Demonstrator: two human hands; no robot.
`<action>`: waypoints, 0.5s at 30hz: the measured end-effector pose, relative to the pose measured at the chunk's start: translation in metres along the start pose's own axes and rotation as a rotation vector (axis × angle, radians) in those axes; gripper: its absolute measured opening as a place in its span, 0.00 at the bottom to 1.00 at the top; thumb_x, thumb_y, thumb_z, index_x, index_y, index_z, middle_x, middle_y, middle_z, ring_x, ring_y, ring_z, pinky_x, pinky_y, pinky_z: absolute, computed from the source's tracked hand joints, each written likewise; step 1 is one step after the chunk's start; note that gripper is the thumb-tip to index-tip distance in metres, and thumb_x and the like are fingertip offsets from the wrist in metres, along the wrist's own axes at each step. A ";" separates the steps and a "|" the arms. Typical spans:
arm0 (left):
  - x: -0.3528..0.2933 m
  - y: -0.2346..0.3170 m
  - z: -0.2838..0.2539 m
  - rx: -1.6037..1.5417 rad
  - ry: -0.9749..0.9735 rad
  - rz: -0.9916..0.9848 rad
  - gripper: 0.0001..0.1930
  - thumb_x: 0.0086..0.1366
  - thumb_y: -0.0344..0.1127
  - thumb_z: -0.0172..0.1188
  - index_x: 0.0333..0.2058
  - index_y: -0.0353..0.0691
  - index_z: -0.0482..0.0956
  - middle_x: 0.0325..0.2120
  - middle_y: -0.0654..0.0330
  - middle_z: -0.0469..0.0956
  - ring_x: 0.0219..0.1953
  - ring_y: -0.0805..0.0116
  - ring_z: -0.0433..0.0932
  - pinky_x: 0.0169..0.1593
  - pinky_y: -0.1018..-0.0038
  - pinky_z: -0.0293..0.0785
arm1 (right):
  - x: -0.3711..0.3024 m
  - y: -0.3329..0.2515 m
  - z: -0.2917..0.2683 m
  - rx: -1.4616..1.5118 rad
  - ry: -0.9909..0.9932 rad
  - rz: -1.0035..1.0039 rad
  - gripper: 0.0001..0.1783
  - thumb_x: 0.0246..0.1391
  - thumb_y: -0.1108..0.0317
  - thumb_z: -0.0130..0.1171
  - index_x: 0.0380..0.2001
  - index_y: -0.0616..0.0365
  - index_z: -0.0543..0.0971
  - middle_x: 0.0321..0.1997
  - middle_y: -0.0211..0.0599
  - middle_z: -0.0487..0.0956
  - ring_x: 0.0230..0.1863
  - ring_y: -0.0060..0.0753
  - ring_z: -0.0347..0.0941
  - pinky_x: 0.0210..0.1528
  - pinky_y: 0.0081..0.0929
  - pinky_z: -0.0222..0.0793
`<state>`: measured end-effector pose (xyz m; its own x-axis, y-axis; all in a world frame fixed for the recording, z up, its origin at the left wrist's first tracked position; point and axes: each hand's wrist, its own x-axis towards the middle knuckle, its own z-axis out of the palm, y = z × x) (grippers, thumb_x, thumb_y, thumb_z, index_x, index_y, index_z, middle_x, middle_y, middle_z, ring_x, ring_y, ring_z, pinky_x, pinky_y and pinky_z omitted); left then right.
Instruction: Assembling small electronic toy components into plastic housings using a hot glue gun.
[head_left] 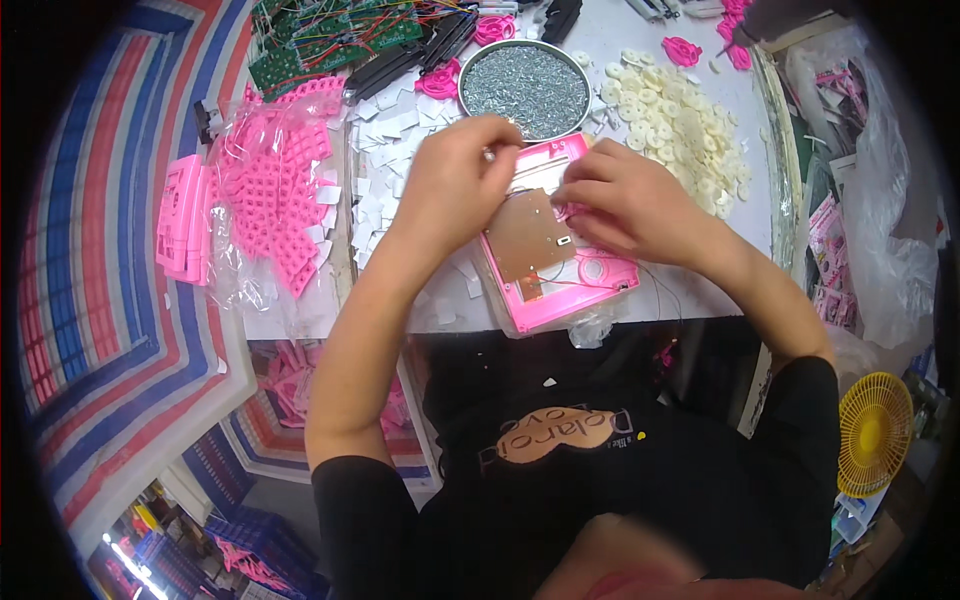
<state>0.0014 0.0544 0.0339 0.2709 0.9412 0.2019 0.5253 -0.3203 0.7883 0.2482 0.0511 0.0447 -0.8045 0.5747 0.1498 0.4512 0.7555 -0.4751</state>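
A pink plastic housing (562, 313) lies tilted on the table in front of me, with a brown circuit board (530, 235) set in it. Thin dark wires run across its lower part. Over the upper left of the housing is my left hand (462, 172), its thumb and fingers pinched together near the bowl; what they hold is too small to make out. My right hand (635, 200) curls over the right side of the housing, fingers closed beside the board. Its fingertips touch the housing or a small pink part there, and the grip is partly hidden.
A round metal bowl (588, 100) of small screws stands just beyond the housing. Cream plastic discs (665, 115) lie at right, white paper squares (385, 135) at left. Farther left are pink button pads (275, 190) and stacked pink shells (183, 220). Green circuit boards (320, 50) sit at the back.
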 end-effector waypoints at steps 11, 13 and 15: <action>-0.024 -0.027 0.009 0.061 0.222 -0.034 0.06 0.58 0.37 0.68 0.32 0.44 0.86 0.32 0.60 0.83 0.41 0.60 0.79 0.49 0.61 0.66 | -0.003 -0.015 -0.006 -0.130 -0.074 0.002 0.15 0.51 0.65 0.68 0.42 0.53 0.83 0.50 0.39 0.78 0.52 0.44 0.75 0.46 0.38 0.77; -0.028 -0.017 0.010 0.044 0.228 -0.019 0.04 0.58 0.36 0.68 0.32 0.45 0.86 0.32 0.62 0.84 0.40 0.62 0.79 0.49 0.62 0.64 | 0.002 -0.007 -0.017 -0.073 -0.087 -0.055 0.12 0.52 0.63 0.67 0.40 0.52 0.83 0.46 0.37 0.80 0.48 0.42 0.77 0.44 0.37 0.77; -0.033 -0.008 0.012 0.036 0.206 -0.013 0.03 0.57 0.34 0.67 0.31 0.46 0.86 0.30 0.64 0.84 0.38 0.65 0.80 0.48 0.62 0.62 | 0.011 -0.010 -0.014 0.022 0.097 0.077 0.12 0.54 0.62 0.66 0.40 0.52 0.84 0.41 0.37 0.82 0.43 0.42 0.79 0.42 0.36 0.77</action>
<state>-0.0017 0.0249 0.0138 0.0947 0.9462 0.3095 0.5568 -0.3081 0.7714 0.2402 0.0539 0.0630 -0.7261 0.6595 0.1946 0.5011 0.7013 -0.5071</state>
